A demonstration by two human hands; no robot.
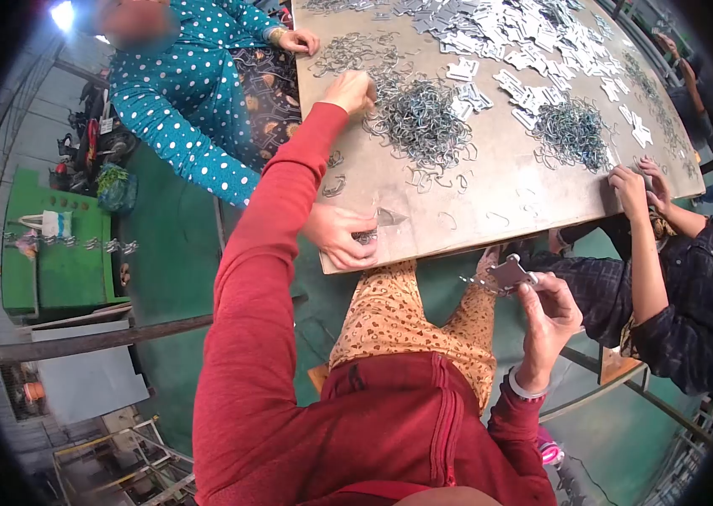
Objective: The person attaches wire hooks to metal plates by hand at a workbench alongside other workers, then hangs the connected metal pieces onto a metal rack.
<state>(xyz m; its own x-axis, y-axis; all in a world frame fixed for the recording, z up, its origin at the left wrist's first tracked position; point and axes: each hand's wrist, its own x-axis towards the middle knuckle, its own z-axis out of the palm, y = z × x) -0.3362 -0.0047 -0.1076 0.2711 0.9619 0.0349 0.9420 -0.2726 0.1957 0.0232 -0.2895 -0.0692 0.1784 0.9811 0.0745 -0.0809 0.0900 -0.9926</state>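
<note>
Two hands working apart.
Curved metal pieces (424,126) are lying just right of the left hand (355,91), its grip unclear; the right hand (552,310) is pinching a metal plate (510,274).

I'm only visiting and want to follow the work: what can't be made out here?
All in the head view:
Whatever the left hand may pinch: its fingertips are hidden by the hand itself.
Part of the polka-dot sleeve: behind the red sleeve.
The table's far side: cut off by the top edge.
Fine marks, if any, on the plate in the right hand: too small.
</note>
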